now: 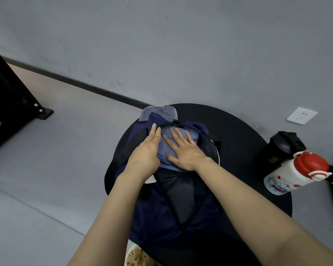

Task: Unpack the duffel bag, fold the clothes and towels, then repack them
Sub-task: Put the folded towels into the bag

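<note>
Looks like the repack step: navy duffel bag (161, 214) lies unzipped on the round black table (238, 131), folded blue cloth (166, 150) sitting in the bag's far end, at 12 o'clock of the opening. Right hand (183, 148) is flat on the cloth, fingers spread, pressing it down. Left hand (147, 148) sits at 9 o'clock of the cloth, fingers straight against the bag's rim, holding the opening wide. Another blue piece (159, 113) pokes out beyond the bag at 12. Next move, my guess: seat the cloth flat, then tuck that piece in. Two bottles (288, 166) stand at 3 o'clock, well apart.
</note>
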`<state>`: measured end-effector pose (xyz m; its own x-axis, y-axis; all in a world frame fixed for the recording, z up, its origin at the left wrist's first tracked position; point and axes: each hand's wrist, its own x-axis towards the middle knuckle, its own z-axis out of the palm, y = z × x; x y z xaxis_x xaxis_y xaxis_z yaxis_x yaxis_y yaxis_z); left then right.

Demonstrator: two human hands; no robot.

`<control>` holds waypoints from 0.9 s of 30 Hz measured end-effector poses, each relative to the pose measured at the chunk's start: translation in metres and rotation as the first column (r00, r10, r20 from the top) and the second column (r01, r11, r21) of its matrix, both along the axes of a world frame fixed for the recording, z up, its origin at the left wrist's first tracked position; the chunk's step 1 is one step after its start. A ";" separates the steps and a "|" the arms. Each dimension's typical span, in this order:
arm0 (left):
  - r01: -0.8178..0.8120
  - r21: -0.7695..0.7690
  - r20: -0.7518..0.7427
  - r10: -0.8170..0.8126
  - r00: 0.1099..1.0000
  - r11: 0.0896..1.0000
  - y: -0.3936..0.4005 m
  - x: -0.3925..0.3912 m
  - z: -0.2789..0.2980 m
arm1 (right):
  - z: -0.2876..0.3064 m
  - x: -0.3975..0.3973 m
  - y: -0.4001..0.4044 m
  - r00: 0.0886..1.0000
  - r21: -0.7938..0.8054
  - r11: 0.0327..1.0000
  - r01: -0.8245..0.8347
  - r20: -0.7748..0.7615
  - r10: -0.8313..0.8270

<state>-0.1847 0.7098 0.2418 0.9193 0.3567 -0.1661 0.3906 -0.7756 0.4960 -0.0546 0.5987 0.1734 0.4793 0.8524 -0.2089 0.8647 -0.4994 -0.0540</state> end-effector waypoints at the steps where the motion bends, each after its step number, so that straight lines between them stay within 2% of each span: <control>1: -0.002 -0.003 0.003 0.002 1.000 1.000 0.000 0.000 0.000 | 0.002 0.000 0.001 1.000 -0.003 1.000 0.007 -0.006 -0.007; 2: -0.005 -0.004 0.004 0.005 1.000 1.000 0.001 0.000 0.000 | 0.002 0.000 0.002 1.000 0.017 1.000 0.014 0.002 -0.014; 4: -0.015 -0.010 0.000 0.015 1.000 1.000 0.001 0.001 0.000 | 0.003 -0.005 0.002 0.997 0.154 0.988 -0.009 0.074 -0.002; 7: -0.013 -0.009 0.013 0.013 1.000 1.000 -0.001 0.001 0.000 | -0.004 -0.014 -0.001 0.961 0.403 0.897 -0.183 0.268 0.076; 8: -0.013 -0.007 0.014 0.013 1.000 1.000 -0.001 0.001 0.001 | -0.006 -0.016 0.000 0.954 0.458 0.866 -0.200 0.292 0.066; 10: -0.018 -0.014 0.015 0.018 1.000 1.000 -0.002 0.000 0.002 | -0.005 -0.018 0.004 0.974 0.496 0.861 -0.110 0.225 -0.005; 13: -0.023 -0.023 0.019 0.023 1.000 0.999 -0.002 0.001 0.004 | 0.001 -0.013 0.012 0.990 0.422 0.906 0.042 0.103 -0.094; 15: -0.023 -0.030 0.021 0.023 1.000 0.999 -0.002 0.001 0.005 | 0.001 -0.014 0.011 0.998 0.331 0.941 0.064 0.005 -0.069; 19: -0.054 -0.031 0.029 0.055 0.998 0.998 -0.003 0.001 0.007 | -0.007 -0.020 0.000 0.994 0.275 0.959 0.068 -0.098 -0.043; 27: -0.078 -0.014 0.029 0.078 0.997 0.997 0.001 -0.002 0.010 | -0.004 -0.011 -0.005 0.987 0.146 0.985 0.089 -0.149 -0.067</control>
<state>-0.1870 0.7107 0.2516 0.8933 0.4254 -0.1446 0.4348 -0.7369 0.5176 -0.0658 0.5937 0.1689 0.5198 0.8408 -0.1513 0.8015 -0.5412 -0.2544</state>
